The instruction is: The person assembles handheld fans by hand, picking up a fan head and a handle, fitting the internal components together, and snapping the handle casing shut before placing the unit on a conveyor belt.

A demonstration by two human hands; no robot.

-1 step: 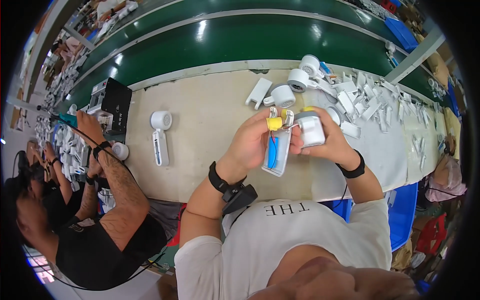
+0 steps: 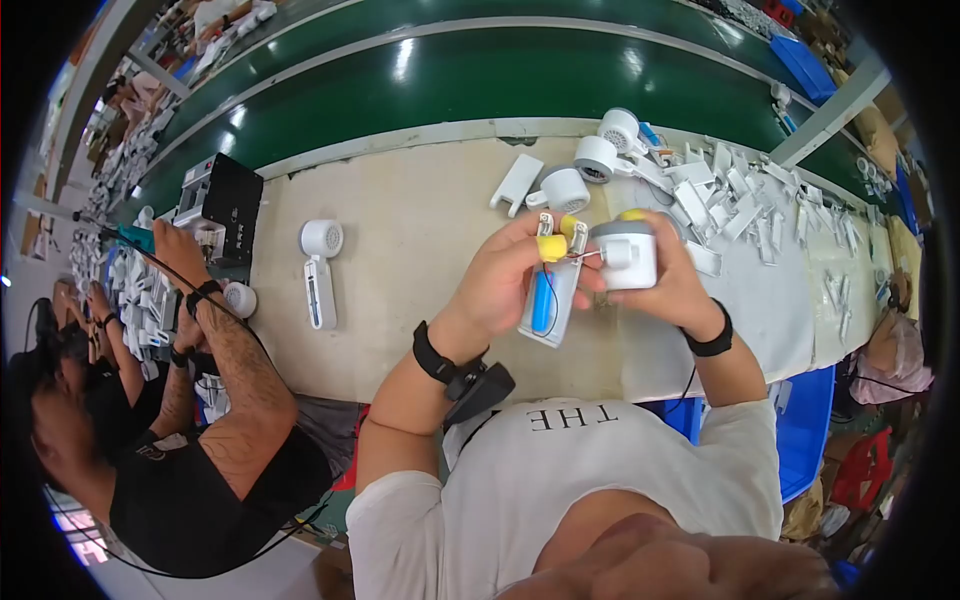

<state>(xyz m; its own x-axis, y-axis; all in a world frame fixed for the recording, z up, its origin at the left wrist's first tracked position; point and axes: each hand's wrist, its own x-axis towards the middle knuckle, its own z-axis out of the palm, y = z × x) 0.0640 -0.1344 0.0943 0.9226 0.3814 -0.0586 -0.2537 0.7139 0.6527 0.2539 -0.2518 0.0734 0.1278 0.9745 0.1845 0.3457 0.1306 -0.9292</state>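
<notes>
My left hand (image 2: 492,285) holds a white handle shell (image 2: 562,322), tilted, with its hollow side up. Inside the shell lies a blue cylindrical battery (image 2: 543,302) with thin wires. A yellow cover (image 2: 551,248) wraps my left thumb, which presses near the shell's upper end. My right hand (image 2: 675,285) is closed around a white fan head (image 2: 640,265) with a grey rim. Thin wires run between the fan head and the shell; the two parts are apart. Another yellow cover shows on a right fingertip.
A whole handheld fan (image 2: 320,270) lies on the table to the left, near a black box-shaped device (image 2: 232,212). Beyond my hands are loose fan heads (image 2: 565,190) and a white shell (image 2: 517,182). White parts (image 2: 740,195) pile up at right. A co-worker (image 2: 200,450) sits at left.
The fan head has turned in my right hand, bringing a short neck into sight, and shifted slightly right. The handle shell has moved a little left and toward the far side.
</notes>
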